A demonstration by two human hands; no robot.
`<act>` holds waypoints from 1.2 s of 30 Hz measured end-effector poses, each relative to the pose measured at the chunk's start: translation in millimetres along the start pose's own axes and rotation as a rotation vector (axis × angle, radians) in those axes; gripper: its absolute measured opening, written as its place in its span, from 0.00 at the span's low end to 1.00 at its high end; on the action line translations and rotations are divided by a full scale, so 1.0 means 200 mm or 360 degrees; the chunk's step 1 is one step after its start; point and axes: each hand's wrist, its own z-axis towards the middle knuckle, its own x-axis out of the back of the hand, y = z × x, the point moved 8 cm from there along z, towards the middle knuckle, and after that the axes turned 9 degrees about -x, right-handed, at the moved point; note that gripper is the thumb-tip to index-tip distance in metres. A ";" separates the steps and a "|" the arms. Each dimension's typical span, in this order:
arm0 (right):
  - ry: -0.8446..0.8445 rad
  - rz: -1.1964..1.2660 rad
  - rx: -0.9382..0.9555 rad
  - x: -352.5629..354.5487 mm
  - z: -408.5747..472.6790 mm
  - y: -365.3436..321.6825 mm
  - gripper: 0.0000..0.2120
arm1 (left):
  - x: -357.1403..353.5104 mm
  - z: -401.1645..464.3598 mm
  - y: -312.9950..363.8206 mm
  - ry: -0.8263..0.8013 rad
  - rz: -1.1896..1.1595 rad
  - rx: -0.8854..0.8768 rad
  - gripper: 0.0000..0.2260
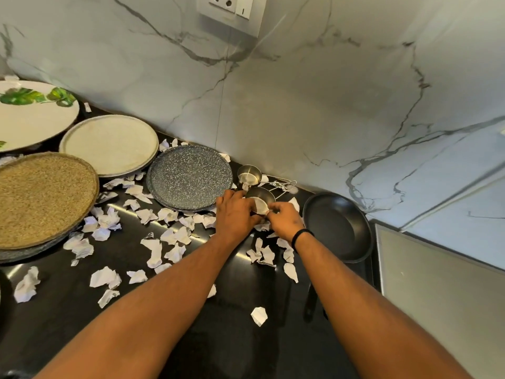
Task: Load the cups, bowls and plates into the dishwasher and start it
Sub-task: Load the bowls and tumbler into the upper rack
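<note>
Head view: your left hand (235, 212) and right hand (284, 217) together pinch a steel cup (259, 199) on the worktop (191, 310); plates (190, 176) unloaded, dishwasher unseen, so loading looks barely begun.

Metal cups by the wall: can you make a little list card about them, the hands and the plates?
near cup: steel, tilted, paper scrap inside
far cup: steel, stands by the wall
left hand: touches near cup
right hand: fingers at near cup's rim
plates: speckled dark, cream, tan, leaf-print
pan: black, right of hands
counter: black, strewn with paper scraps
</note>
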 end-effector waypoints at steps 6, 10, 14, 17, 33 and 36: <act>0.0200 0.0385 0.0146 0.11 -0.08 -0.03 0.17 | 0.11 -0.01 0.07 0.0158 -0.0187 0.0003 0.13; 0.0349 0.0797 0.0104 0.24 -0.19 0.01 0.32 | 0.25 -0.04 0.19 0.0259 -0.0515 -0.0063 0.14; 0.0539 0.1271 -0.0025 0.42 -0.32 0.17 0.37 | 0.26 -0.12 0.30 0.0166 -0.1014 -0.0158 0.14; 0.0612 0.1532 -0.0135 0.55 -0.47 0.35 0.30 | 0.15 -0.23 0.40 -0.0008 -0.1188 -0.0194 0.15; 0.1230 0.2302 -0.0435 0.81 -1.83 1.80 0.07 | -0.25 -1.16 1.62 -0.0850 -0.1143 -0.0940 0.18; 0.1378 0.2408 -0.0463 0.81 -2.18 2.05 0.08 | -0.33 -1.44 1.85 -0.1019 -0.1225 -0.1020 0.23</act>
